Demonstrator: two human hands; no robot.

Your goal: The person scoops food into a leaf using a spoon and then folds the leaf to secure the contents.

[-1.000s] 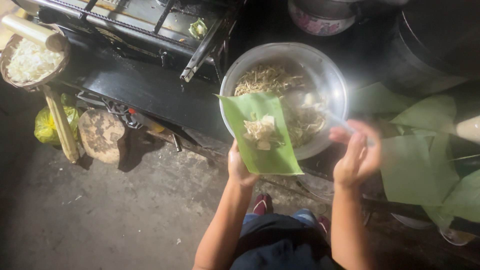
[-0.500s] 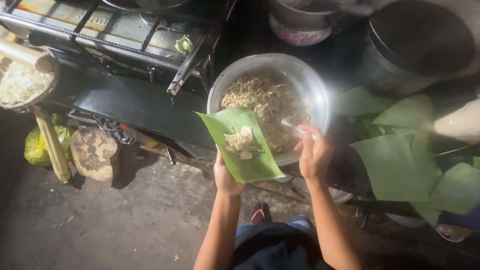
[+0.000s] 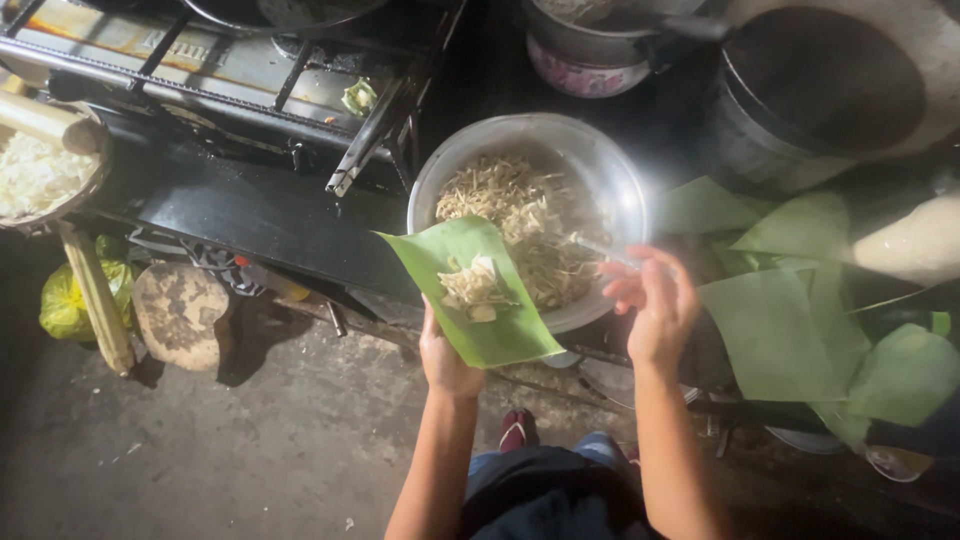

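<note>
The left hand [image 3: 447,358] is under a green banana leaf [image 3: 470,292] and carries it from below like a small tray. The grip is closed on the lower edge of the leaf, so the leaf stays almost flat and a little tilted. On the leaf lies a small pile of pale noodles with sprouts [image 3: 477,287]. The leaf is held over the near rim of a big metal bowl [image 3: 612,180], probably so that food which falls goes back into the bowl. The bowl is filled with the same noodle mix.

The right hand [image 3: 652,303] is at the right rim of the bowl, the fingers curled. A thin metal utensil [image 3: 600,250] goes from this hand into the noodles; the hand seems to grasp its handle, but the handle itself is hidden by the fingers.

More banana leaves [image 3: 790,300] lie in a stack to the right, near the right hand. Above the bowl are a gas stove [image 3: 230,70] and a dark pot [image 3: 810,95]. On the left, a basket with white food [image 3: 40,175] stands on the dark tabletop [image 3: 250,215], and on the floor lies a round wooden block [image 3: 180,312].
</note>
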